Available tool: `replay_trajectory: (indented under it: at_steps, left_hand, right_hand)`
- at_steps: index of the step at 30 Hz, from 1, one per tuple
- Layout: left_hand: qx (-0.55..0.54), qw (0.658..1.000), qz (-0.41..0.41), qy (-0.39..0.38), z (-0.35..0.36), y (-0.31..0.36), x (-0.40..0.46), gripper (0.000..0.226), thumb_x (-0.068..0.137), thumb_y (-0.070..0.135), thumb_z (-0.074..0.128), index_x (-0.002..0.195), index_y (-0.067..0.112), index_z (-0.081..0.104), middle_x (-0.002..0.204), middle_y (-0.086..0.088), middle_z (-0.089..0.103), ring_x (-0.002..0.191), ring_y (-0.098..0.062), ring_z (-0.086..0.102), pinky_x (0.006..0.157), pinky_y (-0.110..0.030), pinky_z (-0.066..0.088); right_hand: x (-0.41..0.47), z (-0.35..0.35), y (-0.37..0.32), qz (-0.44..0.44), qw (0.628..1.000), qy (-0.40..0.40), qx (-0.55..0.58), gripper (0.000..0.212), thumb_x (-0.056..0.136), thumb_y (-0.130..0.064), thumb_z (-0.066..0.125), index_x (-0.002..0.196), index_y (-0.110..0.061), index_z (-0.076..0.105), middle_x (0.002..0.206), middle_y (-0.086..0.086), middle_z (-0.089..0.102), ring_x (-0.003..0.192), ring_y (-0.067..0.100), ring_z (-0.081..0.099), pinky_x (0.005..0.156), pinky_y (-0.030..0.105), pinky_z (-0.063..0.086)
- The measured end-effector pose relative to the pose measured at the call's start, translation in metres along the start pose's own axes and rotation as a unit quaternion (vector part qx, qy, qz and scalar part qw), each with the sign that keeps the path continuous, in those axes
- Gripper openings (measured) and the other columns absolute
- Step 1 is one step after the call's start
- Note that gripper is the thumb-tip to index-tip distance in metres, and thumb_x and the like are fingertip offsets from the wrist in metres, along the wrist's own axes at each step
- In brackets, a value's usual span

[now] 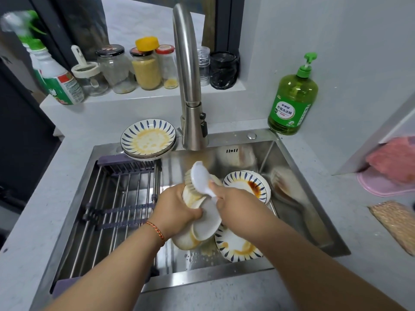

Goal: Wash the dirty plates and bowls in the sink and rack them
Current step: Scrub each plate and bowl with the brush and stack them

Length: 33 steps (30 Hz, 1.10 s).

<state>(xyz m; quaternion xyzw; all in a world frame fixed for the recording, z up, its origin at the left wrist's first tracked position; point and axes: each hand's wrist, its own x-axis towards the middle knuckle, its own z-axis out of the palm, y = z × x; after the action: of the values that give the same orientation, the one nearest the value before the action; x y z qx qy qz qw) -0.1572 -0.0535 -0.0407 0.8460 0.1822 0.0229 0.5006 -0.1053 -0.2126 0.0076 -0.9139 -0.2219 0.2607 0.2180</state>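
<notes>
Over sink (298, 198), mid-basin: left hand (177, 209) grips white bowl (206, 223), tilted on edge, opening apparently facing up-right toward brush. Right hand (231, 203) curled round brush (199, 178) handle; long axis runs from hand up-left, bristle head on bowl rim. Progress: early. Rack (116, 198) holds nothing; stained plates (247, 185) in basin, dirty stack (148, 138) on rim unwashed. Faucet (190, 86): no water visible.

Rack (121, 198) lies open at left; stained plates (247, 185) crowd the sink's (314, 221) right.
</notes>
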Motion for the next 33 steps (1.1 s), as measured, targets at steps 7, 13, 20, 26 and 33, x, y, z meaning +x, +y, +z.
replay_trajectory:
  at_steps: [7,13,20,26,33]
  left_hand:
    - [-0.186,0.976,-0.052,0.098,-0.014,-0.002,-0.005,0.048,0.050,0.007,0.090,0.090,0.013,0.065,0.088,-0.006,0.072,0.080,-0.025,0.069,0.073,-0.039,0.059]
    - [-0.247,0.961,-0.084,0.089,-0.016,-0.009,-0.006,0.036,0.066,-0.007,0.081,0.092,0.009,0.063,0.087,-0.009,0.072,0.079,-0.028,0.070,0.068,-0.040,0.059]
    - [-0.360,0.916,-0.123,0.124,-0.008,-0.006,-0.005,0.033,0.072,-0.012,0.074,0.092,0.011,0.061,0.090,-0.012,0.071,0.082,-0.032,0.069,0.078,-0.049,0.056]
    - [-0.335,0.929,-0.112,0.112,-0.002,-0.006,-0.010,0.032,0.072,-0.010,0.075,0.090,0.014,0.062,0.087,-0.008,0.072,0.081,-0.029,0.069,0.075,-0.045,0.057]
    - [-0.311,0.935,-0.105,0.138,-0.002,-0.004,-0.001,0.033,0.071,-0.007,0.075,0.093,0.013,0.060,0.092,-0.011,0.069,0.083,-0.030,0.067,0.078,-0.046,0.057]
  right_hand:
    - [0.003,0.003,0.053,0.114,0.989,-0.032,0.086,0.038,0.100,-0.009,0.034,0.131,-0.016,0.053,0.074,0.002,0.051,0.054,0.010,0.041,0.050,0.022,0.034]
    - [-0.003,0.005,0.046,0.068,0.990,0.029,0.117,0.043,0.101,-0.015,0.035,0.139,-0.032,0.044,0.067,-0.002,0.049,0.053,0.008,0.043,0.042,0.014,0.035]
    - [-0.007,0.016,0.039,0.064,0.990,0.037,-0.116,0.072,0.094,-0.009,0.035,0.150,-0.039,0.000,0.074,-0.005,0.044,0.067,0.014,0.047,0.060,0.031,0.041]
    - [-0.010,0.017,0.029,0.063,0.984,0.040,-0.162,0.080,0.091,-0.001,0.038,0.152,-0.031,-0.005,0.075,-0.003,0.044,0.066,0.016,0.046,0.049,0.028,0.032]
    - [-0.033,0.029,0.009,-0.012,0.977,0.015,-0.211,0.077,0.091,-0.003,0.036,0.153,-0.027,-0.003,0.089,0.003,0.046,0.074,0.021,0.045,0.050,0.029,0.031]
